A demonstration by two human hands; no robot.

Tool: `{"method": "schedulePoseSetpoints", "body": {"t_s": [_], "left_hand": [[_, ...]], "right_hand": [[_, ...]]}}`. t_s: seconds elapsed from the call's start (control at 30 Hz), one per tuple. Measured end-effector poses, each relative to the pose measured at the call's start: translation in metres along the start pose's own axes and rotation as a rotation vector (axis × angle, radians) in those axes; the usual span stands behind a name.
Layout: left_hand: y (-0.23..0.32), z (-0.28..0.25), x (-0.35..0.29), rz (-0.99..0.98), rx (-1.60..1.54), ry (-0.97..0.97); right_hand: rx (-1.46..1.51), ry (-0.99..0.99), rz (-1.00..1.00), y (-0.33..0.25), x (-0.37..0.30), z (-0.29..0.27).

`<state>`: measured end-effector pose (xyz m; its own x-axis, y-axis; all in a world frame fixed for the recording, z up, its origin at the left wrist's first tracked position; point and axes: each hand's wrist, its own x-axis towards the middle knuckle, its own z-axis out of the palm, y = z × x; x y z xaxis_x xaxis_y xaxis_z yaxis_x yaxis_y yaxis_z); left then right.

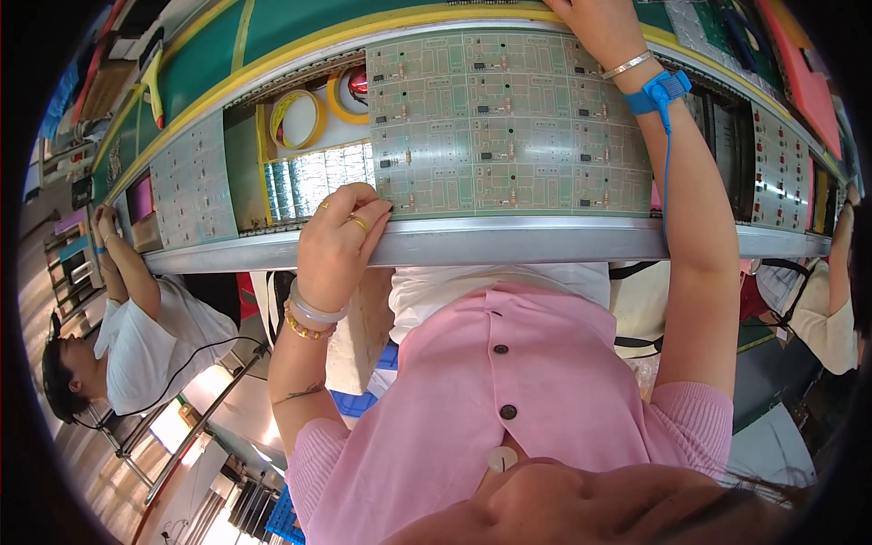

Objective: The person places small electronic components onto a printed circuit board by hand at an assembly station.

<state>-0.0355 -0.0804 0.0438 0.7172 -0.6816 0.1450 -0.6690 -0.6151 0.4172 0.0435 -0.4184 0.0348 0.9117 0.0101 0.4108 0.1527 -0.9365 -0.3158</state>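
Observation:
A wide panel of pale green circuit boards [531, 100] lies across the rails in front of me, with small black parts and striped resistors standing in rows on it. My left hand [341, 236] is at the panel's near left corner, thumb and fingers pinched together. Something dark shows at the fingertips, too small to name. My right hand [604, 27] reaches over the panel's far right edge, and the picture's top edge cuts off most of its fingers. A blue wrist strap [660, 91] with a cord circles that wrist.
Yellow tape rolls [300, 120] lie left of the panel beside a shiny silvery sheet [318, 184]. A metal rail [509, 241] runs along the near side. More board panels sit at left [191, 182] and right [779, 168]. Another person [145, 336] works at the left.

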Motion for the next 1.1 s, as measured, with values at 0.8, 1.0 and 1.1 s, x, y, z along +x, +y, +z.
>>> {"method": "schedulePoseSetpoints", "body": {"t_s": [0.8,1.0,1.1], "left_hand": [[0.001,0.025,-0.023,0.016,0.031,0.325],[0.001,0.034,-0.022,-0.018,-0.026,0.44],[-0.001,0.035,-0.023,-0.011,-0.018,0.45]], "right_hand": [[0.298,-0.161,-0.193,-0.105,-0.127,-0.04],[0.24,-0.2,-0.194,-0.112,-0.14,-0.021],[0.214,-0.239,-0.204,-0.112,-0.14,-0.019]]}}
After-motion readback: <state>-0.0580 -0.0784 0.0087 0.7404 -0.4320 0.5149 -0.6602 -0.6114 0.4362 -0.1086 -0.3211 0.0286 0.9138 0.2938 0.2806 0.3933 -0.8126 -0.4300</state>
